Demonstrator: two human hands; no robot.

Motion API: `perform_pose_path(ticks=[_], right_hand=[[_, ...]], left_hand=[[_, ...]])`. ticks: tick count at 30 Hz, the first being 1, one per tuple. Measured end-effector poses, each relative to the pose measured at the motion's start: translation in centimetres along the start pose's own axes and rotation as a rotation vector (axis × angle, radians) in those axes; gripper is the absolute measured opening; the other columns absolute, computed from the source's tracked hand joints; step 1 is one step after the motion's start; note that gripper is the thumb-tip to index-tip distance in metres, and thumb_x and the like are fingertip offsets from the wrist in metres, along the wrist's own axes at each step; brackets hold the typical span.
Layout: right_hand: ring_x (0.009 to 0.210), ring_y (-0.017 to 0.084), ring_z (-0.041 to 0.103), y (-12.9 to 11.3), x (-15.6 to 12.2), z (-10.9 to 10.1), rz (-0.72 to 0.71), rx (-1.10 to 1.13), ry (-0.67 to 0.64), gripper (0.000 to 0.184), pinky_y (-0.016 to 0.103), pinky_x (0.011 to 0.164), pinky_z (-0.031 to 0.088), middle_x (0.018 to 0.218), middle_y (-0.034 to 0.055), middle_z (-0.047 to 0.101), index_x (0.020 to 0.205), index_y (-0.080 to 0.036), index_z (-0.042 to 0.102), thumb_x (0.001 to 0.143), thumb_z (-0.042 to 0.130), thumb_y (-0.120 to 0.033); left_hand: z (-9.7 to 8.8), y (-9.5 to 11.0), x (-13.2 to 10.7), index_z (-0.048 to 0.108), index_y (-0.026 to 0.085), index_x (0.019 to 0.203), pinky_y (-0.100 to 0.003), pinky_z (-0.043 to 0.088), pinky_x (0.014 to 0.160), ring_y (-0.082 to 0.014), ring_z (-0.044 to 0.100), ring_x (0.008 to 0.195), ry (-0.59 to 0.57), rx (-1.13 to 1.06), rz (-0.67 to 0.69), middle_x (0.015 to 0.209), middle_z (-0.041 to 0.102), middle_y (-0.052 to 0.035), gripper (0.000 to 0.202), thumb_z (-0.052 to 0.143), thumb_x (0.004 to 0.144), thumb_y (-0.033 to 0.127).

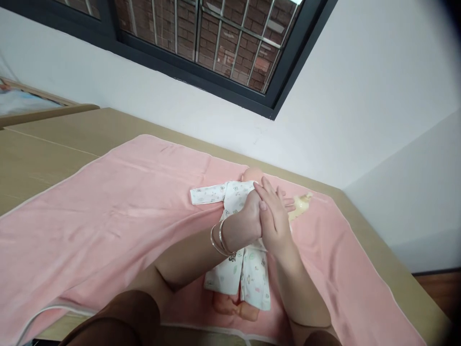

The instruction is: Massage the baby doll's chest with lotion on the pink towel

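My left hand (251,211), with bracelets (220,239) on its wrist, presses against my right hand (275,218). The right fingers lie over the left hand, while stretched left fingertips show beyond them on the right. No object shows between the two palms. Below and behind them lies a baby doll (253,174) on its back, dressed in a white printed top (234,194) and matching trousers (254,274). One sleeve (208,194) stretches out leftward; my hands hide much of the chest and the other side. The doll's bare feet (236,306) point toward me.
A pink blanket (144,192) with a pale edge covers much of the wooden table (46,158). On it, right of my hands, lies a glossy pale yellow item (300,204) of unclear kind. White walls (378,72) and a dark-framed window (194,65) stand behind.
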State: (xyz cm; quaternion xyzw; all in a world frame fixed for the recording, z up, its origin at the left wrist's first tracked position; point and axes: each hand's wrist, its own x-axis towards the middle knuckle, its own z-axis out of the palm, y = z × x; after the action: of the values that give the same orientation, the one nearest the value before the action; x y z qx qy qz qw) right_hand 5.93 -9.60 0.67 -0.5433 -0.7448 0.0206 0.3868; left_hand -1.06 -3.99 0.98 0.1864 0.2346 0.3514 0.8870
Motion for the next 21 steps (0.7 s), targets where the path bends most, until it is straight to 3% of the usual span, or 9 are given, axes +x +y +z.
perform_pose_path(ticks=[3, 6, 9, 11, 15, 18, 21], right_hand=[[0.155, 0.031, 0.023, -1.8, -1.4, 2.1, -0.138, -0.064, 0.07, 0.061, 0.063, 0.123, 0.026, 0.164, 0.0086, 0.032, 0.155, -0.023, 0.035, 0.095, 0.04, -0.033], [0.154, 0.035, 0.025, -2.8, -2.5, 3.1, -0.237, -0.13, 0.152, 0.077, 0.063, 0.12, 0.031, 0.166, 0.0134, 0.024, 0.157, -0.022, 0.026, 0.087, 0.055, -0.033], [0.152, 0.038, 0.027, -3.4, -2.8, 3.3, -0.226, -0.143, 0.155, 0.076, 0.064, 0.12, 0.03, 0.164, 0.014, 0.027, 0.152, -0.024, 0.036, 0.082, 0.063, -0.035], [0.15, 0.039, 0.03, -3.6, -2.8, 3.2, -0.184, -0.129, 0.132, 0.069, 0.064, 0.12, 0.03, 0.162, 0.0131, 0.031, 0.146, -0.026, 0.045, 0.081, 0.066, -0.037], [0.145, 0.035, 0.04, -3.1, -2.4, 2.2, -0.163, -0.096, 0.161, 0.062, 0.06, 0.118, 0.035, 0.157, 0.0131, 0.042, 0.144, -0.024, 0.048, 0.084, 0.062, -0.033], [0.141, 0.032, 0.044, -2.2, -1.8, 1.0, -0.252, -0.029, 0.163, 0.059, 0.059, 0.116, 0.037, 0.156, 0.0104, 0.045, 0.146, -0.024, 0.047, 0.088, 0.053, -0.028], [0.14, 0.034, 0.043, -1.3, -1.3, -0.3, -0.318, 0.008, 0.089, 0.055, 0.061, 0.113, 0.038, 0.162, 0.0043, 0.037, 0.143, -0.028, 0.052, 0.089, 0.052, -0.035]], left_hand=[[-1.4, -1.9, -1.7, 0.027, 0.03, 0.158, -0.044, 0.042, 0.118, -0.0273, 0.035, 0.15, -0.021, -0.013, 0.192, 0.153, 0.05, -0.0002, 0.068, 0.038, 0.09, 0.037], [-3.4, -2.9, -3.5, 0.025, 0.027, 0.158, -0.042, 0.033, 0.125, -0.0281, 0.021, 0.156, -0.031, 0.039, 0.287, 0.157, 0.044, -0.0006, 0.08, 0.048, 0.083, 0.04], [-4.6, -3.0, -4.4, 0.031, 0.026, 0.155, -0.042, 0.027, 0.128, -0.0287, 0.014, 0.157, -0.032, 0.115, 0.28, 0.155, 0.047, -0.0014, 0.077, 0.052, 0.082, 0.04], [-4.5, -3.2, -4.7, 0.034, 0.028, 0.153, -0.039, 0.02, 0.13, -0.0256, 0.009, 0.158, -0.049, 0.166, 0.29, 0.154, 0.048, 0.0004, 0.072, 0.05, 0.084, 0.04], [-1.5, -5.0, -4.6, 0.041, 0.033, 0.149, -0.04, 0.021, 0.13, -0.0231, 0.011, 0.158, -0.055, 0.179, 0.435, 0.15, 0.052, 0.0012, 0.062, 0.038, 0.09, 0.052], [1.9, -6.7, -4.2, 0.046, 0.033, 0.143, -0.046, 0.031, 0.125, -0.0264, 0.028, 0.153, 0.106, 0.074, 0.667, 0.148, 0.055, 0.0002, 0.062, 0.02, 0.093, 0.06], [4.1, -7.6, -3.3, 0.047, 0.037, 0.14, -0.048, 0.039, 0.119, -0.0272, 0.035, 0.149, 0.145, 0.107, 0.53, 0.149, 0.054, 0.0048, 0.057, 0.025, 0.094, 0.061]])
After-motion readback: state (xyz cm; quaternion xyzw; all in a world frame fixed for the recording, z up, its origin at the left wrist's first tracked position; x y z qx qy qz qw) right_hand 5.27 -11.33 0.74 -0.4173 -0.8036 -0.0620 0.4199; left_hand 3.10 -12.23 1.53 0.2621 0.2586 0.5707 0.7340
